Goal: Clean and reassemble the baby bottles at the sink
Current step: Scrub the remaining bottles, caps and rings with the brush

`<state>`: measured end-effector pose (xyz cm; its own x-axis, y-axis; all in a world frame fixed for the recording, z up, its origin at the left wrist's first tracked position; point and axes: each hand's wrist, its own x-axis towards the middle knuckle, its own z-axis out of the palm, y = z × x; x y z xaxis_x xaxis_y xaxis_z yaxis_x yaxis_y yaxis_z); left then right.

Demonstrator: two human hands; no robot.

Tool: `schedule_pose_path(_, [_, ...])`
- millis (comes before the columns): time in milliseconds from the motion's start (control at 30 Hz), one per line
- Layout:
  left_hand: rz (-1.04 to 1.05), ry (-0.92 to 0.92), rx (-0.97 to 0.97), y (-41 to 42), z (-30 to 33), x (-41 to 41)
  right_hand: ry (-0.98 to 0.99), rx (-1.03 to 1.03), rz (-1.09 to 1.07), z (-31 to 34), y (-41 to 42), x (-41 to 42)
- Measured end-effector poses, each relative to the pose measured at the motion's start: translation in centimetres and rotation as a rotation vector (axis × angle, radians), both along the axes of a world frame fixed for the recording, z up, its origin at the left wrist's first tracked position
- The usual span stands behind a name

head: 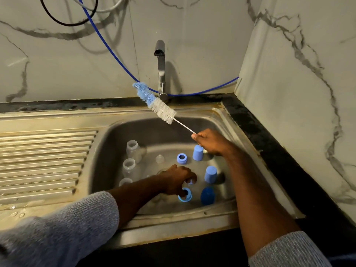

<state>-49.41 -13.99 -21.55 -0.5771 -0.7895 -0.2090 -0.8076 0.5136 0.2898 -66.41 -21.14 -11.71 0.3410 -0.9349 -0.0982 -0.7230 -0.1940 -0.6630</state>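
**Brush up, other hand down in the sink**

My right hand [209, 140] is raised over the back right part of the sink [123, 130], fist closed round the thin wire handle of the brush [157, 104]. The brush slants up and to the left from my knuckles, its white bristles nearest my hand and the blue tip ending just in front of the tap [161, 74]. My right forearm runs straight down toward me, sleeve pushed back near the elbow.

My left hand [178, 182] reaches in from the lower left, wrist bent down toward the sink floor. Its fingers are curled and pinch a small piece with a bluish edge; I cannot tell what it is. My thumb touches the rim of a blue ring [185, 195] lying just beneath the hand.

Three clear bottles [133, 149] stand open in a row along the left side of the basin, the nearest partly hidden by my left arm. A clear teat [159, 158] sits in the middle, with another blue ring [182, 158] just beside it. Two light blue caps [198, 153] stand upside down on the right, and a darker blue cap [207, 195] sits nearest me. A blue hose [107, 47] hangs along the wall behind the tap.
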Motion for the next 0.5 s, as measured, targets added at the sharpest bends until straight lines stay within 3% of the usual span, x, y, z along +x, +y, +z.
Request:
schedule_pose_path(133, [0.029,0.106,0.085,-1.0,1.3,-1.6,0.020,0.081,-0.001,0.7,0.4,-1.1])
schedule_pose_path(300, [-0.055,0.080,0.190,-1.3,0.7,-4.7,-0.042,0.230,0.020,1.5,0.9,-2.5])
schedule_pose_path(500, [-0.092,0.122,0.123,-0.9,-0.6,-5.3,-0.100,0.244,0.097,1.7,1.0,-3.4])
